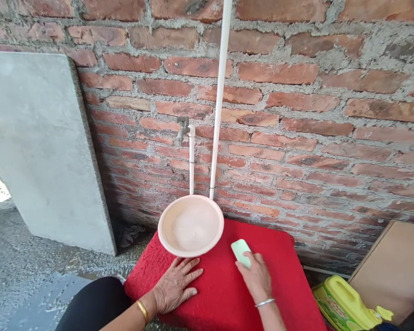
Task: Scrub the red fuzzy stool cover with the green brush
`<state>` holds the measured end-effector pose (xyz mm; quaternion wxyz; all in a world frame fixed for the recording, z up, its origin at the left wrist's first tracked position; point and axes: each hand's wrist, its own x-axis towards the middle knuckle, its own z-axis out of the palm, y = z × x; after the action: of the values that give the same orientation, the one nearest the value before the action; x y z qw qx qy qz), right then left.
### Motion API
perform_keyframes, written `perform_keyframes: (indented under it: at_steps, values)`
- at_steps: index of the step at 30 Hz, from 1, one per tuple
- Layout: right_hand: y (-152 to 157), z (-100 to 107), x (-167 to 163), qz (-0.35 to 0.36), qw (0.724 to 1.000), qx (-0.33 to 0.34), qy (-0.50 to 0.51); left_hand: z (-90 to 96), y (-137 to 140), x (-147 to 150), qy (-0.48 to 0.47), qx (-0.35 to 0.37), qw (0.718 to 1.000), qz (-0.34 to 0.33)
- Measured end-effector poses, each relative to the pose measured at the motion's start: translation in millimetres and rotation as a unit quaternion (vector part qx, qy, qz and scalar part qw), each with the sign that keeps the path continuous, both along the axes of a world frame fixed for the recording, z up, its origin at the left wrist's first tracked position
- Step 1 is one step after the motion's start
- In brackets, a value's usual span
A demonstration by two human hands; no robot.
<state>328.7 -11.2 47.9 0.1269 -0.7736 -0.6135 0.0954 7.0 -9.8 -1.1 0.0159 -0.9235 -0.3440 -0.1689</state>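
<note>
The right grip (257, 275) is closed around the near end of a pale green block (239, 248), thumb on one side and fingers on the other; the block's far end is left exposed. The block is positioned low over the red cloth-covered surface (283, 266), to the right of the basin (192, 253); whether full contact is made underneath cannot be told. The left grip (175, 287) is spread flat on the red covering, palm down, with nothing held. Its fingertips are located just beside the basin's near rim.

The basin is set at the back left corner of the surface, below a tap (182, 128), and what appears to be cloudy water is contained in it. If the rim were knocked by the left fingertips, or the covering were dragged, the basin could be tipped and its contents spilled over the edge. Should the block be wet, it could be lost from the grip, since only one end is held. A yellow jug (345, 303) is placed at the right, well apart from both grips.
</note>
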Motion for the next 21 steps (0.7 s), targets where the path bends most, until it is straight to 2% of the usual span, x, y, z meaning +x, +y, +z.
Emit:
perform_keyframes:
  at_steps: [4, 6, 8, 13, 15, 17, 21]
  values:
    - [-17.2, 11.9, 86.0, -0.165, 0.985, -0.045, -0.027, -0.3, -0.9, 1.2, 0.006, -0.011, 1.000, 0.004]
    - [-18.7, 17.5, 100.7, -0.205, 0.978, -0.032, -0.035, -0.4, -1.1, 1.1, 0.010, -0.016, 1.000, 0.004]
    - [-12.0, 19.5, 85.0, -0.188, 0.982, -0.013, -0.032, -1.7, -0.9, 0.4, 0.007, -0.013, 1.000, 0.003]
    - [25.8, 13.8, -11.2, -0.029, 0.999, 0.004, 0.014, -7.3, 0.9, -2.4, 0.001, 0.014, 1.000, 0.004]
    - [37.3, 12.9, -26.2, 0.005, 1.000, 0.003, 0.021, -8.0, 1.4, -2.8, 0.001, 0.019, 1.000, 0.002]
    - [40.8, 14.4, -13.0, -0.005, 1.000, -0.005, 0.018, -7.9, 1.1, -2.5, 0.000, 0.019, 1.000, 0.001]
    - [26.0, 25.7, 68.4, -0.090, 0.995, -0.042, -0.008, -7.7, -0.5, -0.5, 0.007, 0.008, 1.000, 0.008]
